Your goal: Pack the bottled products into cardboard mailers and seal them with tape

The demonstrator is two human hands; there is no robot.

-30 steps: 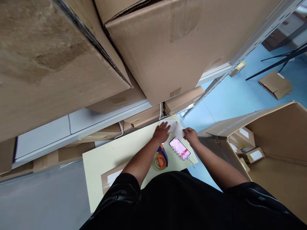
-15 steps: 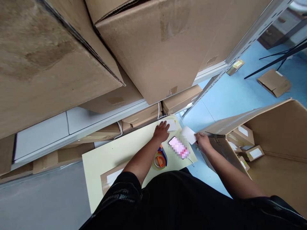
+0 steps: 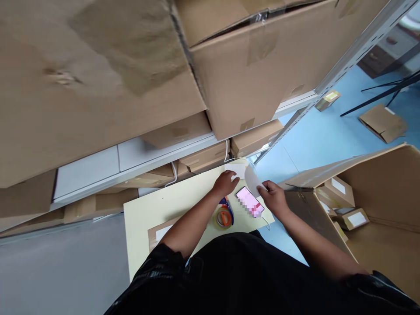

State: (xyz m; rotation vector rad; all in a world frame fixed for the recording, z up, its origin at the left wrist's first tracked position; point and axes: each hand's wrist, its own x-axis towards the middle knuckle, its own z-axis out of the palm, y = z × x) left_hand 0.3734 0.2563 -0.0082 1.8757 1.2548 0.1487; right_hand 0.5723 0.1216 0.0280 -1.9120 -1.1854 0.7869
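My right hand (image 3: 274, 197) grips a white label sheet (image 3: 252, 179) and holds it tilted above the far right corner of a pale yellow table (image 3: 157, 210). My left hand (image 3: 225, 183) rests flat on the table, its fingertips touching a white stack of labels (image 3: 236, 169). Between my two hands lies a phone (image 3: 250, 201) with a pink lit screen. A tape dispenser (image 3: 224, 215) with an orange core sits just below my left wrist.
A flat cardboard parcel with a white label (image 3: 160, 232) lies on the table's near side. A large open carton (image 3: 377, 192) at right holds several small labelled boxes. Shelving (image 3: 131, 173) stacked with big cartons looms above. The blue floor (image 3: 321, 131) shows loose cardboard.
My right hand carried the white sheet out to the right toward the big carton, then brought it back near the phone. My left hand stayed by the label stack.
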